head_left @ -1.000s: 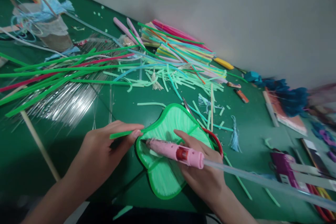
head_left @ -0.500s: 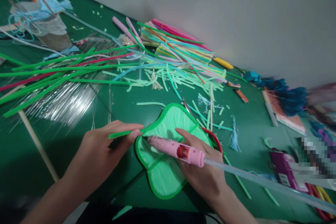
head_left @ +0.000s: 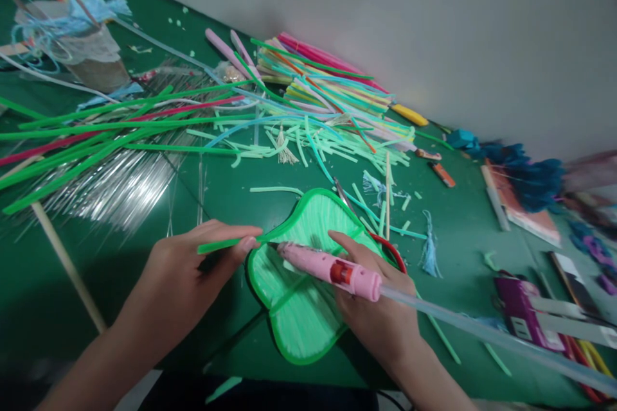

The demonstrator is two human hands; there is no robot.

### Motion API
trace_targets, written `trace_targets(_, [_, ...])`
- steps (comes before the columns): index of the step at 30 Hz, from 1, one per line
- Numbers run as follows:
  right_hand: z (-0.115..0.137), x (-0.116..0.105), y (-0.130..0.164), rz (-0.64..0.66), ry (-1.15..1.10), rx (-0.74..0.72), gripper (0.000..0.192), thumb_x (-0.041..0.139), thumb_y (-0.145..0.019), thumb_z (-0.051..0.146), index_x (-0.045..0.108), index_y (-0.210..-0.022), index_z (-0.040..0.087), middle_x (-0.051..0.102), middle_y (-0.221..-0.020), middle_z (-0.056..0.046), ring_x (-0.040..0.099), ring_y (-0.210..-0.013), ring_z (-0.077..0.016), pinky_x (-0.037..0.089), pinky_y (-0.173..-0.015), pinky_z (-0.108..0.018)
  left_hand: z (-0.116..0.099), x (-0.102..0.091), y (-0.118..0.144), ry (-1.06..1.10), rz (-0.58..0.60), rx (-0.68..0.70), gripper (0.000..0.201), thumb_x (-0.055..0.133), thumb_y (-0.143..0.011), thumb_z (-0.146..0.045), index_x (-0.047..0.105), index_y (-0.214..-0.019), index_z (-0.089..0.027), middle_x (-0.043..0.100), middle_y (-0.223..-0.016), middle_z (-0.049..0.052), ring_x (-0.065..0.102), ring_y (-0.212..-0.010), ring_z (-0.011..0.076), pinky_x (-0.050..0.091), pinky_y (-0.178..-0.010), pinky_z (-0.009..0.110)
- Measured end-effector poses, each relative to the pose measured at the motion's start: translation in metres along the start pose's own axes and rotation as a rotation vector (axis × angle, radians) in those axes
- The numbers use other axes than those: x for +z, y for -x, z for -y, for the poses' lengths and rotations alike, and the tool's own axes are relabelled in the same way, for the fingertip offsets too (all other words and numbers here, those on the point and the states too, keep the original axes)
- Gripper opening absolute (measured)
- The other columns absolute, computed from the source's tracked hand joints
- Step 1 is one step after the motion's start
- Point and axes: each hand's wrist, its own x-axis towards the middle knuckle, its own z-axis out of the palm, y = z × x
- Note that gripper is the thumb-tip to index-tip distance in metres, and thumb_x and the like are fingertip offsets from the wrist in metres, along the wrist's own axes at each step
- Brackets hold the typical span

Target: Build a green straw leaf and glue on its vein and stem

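Glue pen [head_left: 318, 264], gripped by the right hand [head_left: 380, 320], slants tip leftward and away; left hand [head_left: 187, 266] pinches a green strip [head_left: 216, 245].

Green tabletop [head_left: 226, 183] beneath the left hand [head_left: 193, 270] and right hand [head_left: 378, 305], its surface dim left of the left hand, paler right of the right hand, plain grey wall [head_left: 434, 26] rising beyond both hands along the tabletop's far edge, faintly shadowed low down
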Motion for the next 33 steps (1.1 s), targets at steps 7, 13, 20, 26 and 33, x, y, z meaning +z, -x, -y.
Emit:
trace_targets(7, [-0.002,-0.002,0.002,-0.013,0.028,0.004,0.032,0.049,-0.085,0.011,0.070,-0.110,0.008,0.078,-0.082,-0.010,0.074,-0.061,-0.0197,0.057,-0.051,-0.029,0.000,0.001,-0.001,0.010,-0.013,0.020,0.023,0.062,-0.091,-0.051,0.077,-0.103,-0.038,0.078,-0.092,-0.009,0.072,-0.085,0.0109,0.049,-0.065,0.016])
trace_targets(13, [0.001,-0.004,0.006,-0.014,-0.054,0.066,0.036,0.052,-0.082,0.009,0.067,-0.114,0.010,0.077,-0.077,-0.005,0.073,-0.060,-0.0164,0.058,-0.056,-0.026,0.001,0.001,-0.001,0.005,-0.015,0.026,0.020,0.062,-0.091,-0.049,0.077,-0.101,-0.039,0.079,-0.096,-0.010,0.072,-0.088,0.0112,0.050,-0.070,0.016])
trace_targets(20, [0.008,-0.001,0.010,0.073,-0.225,0.022,0.037,0.052,-0.085,0.013,0.063,-0.119,0.009,0.077,-0.087,-0.008,0.075,-0.073,-0.0198,0.060,-0.063,-0.030,0.001,0.001,0.000,-0.007,-0.030,0.037,0.020,0.061,-0.092,-0.048,0.077,-0.101,-0.039,0.079,-0.095,-0.010,0.073,-0.087,0.0112,0.051,-0.070,0.018])
trace_targets(26, [0.007,-0.002,0.011,0.041,-0.217,0.020,0.039,0.050,-0.084,0.011,0.063,-0.121,0.009,0.078,-0.092,-0.011,0.074,-0.071,-0.0197,0.060,-0.063,-0.031,-0.001,0.000,-0.001,-0.004,-0.025,0.042,0.023,0.060,-0.092,-0.049,0.077,-0.101,-0.037,0.079,-0.094,-0.009,0.074,-0.087,0.0120,0.051,-0.066,0.018])
trace_targets(33, [0.007,-0.002,0.011,0.036,-0.209,0.023,0.037,0.051,-0.084,0.011,0.063,-0.119,0.009,0.077,-0.088,-0.010,0.074,-0.069,-0.0191,0.061,-0.062,-0.030,0.000,0.000,0.000,-0.006,-0.023,0.032,0.022,0.060,-0.092,-0.049,0.077,-0.101,-0.039,0.079,-0.093,-0.010,0.073,-0.086,0.0109,0.050,-0.066,0.017])
